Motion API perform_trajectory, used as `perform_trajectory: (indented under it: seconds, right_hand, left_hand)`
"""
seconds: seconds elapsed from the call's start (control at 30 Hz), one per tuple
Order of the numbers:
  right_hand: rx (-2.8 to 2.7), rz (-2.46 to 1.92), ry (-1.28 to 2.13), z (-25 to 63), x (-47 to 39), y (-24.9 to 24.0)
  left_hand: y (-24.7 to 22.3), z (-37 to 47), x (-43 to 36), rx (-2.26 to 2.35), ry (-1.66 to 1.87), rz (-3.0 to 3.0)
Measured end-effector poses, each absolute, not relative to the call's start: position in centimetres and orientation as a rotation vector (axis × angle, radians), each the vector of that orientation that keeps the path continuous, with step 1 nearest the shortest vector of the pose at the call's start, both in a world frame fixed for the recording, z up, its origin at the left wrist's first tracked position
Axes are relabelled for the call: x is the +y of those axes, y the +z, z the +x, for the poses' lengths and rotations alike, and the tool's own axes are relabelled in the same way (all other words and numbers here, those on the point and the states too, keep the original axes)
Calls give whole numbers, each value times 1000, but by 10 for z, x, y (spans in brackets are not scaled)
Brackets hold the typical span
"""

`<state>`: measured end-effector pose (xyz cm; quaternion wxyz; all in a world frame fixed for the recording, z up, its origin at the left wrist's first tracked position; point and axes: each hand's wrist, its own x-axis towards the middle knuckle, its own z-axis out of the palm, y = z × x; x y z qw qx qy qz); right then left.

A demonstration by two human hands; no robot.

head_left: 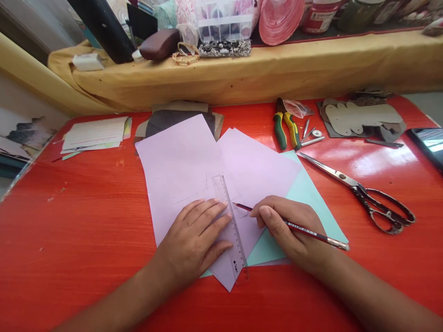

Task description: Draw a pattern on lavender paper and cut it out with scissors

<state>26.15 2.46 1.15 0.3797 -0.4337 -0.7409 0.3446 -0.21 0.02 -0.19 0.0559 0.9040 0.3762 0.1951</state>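
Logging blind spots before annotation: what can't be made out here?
All head view:
- Ruler digits: too small to read.
- Whatever lies beneath left hand: hidden by it.
- Pencil tip: contact too small to judge.
- Dark sheet: near part covered by lilac sheet.
- Dark device: cut off by right edge.
- Red jar label: blurred.

no word or number reads clearly. the clear ruler [238, 251] bears a small black logo and a short brand word near its near end, set sideways and too blurred to read; its scale numbers are too small. the pencil [311, 232] has fine barcode-like print on its barrel. the red jar [320, 17], on the yellow-draped ledge [277, 62] beyond the table's [86, 203] far edge, carries an illegible pale label. lines on the paper slips [95, 133] by the table's far left corner are unreadable.
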Motion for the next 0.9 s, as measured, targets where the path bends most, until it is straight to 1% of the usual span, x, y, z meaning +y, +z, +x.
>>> perform_trajectory:
  seconds: [0.9]
  right_hand:
    - [-1911, -1101, 885, 262, 25, 13]
  left_hand:
    - [-1, -1, 0, 1156, 585, 2745]
